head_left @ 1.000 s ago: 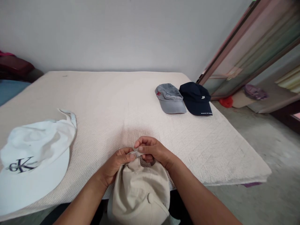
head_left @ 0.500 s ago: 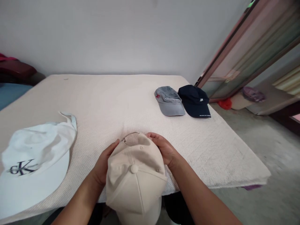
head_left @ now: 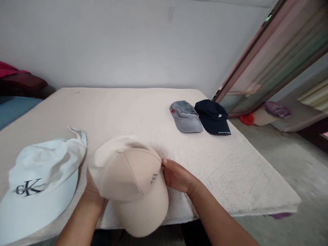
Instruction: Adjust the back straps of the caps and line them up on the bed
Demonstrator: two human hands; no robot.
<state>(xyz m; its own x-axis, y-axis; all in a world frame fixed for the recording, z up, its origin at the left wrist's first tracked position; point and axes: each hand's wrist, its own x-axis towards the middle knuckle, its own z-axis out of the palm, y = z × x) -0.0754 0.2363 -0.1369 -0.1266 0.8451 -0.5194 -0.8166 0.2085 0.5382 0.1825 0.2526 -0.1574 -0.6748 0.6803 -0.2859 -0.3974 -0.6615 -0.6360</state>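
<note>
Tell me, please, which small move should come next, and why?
Perhaps lower the beige cap farther forward onto the pale cloth: the left hand and right hand hold it, its brim overlaps the cloth's near edge in view, and the white cap rests on that cloth.

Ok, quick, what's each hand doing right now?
Left hand: holding one side of the beige cap, partly hidden behind it.
Right hand: closed on the cap's other side.

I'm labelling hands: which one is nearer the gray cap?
Right. The right hand holds the beige cap, in front of the gray cap; the left hand, partly hidden by the beige cap, is farther left, near the white cap.
</note>
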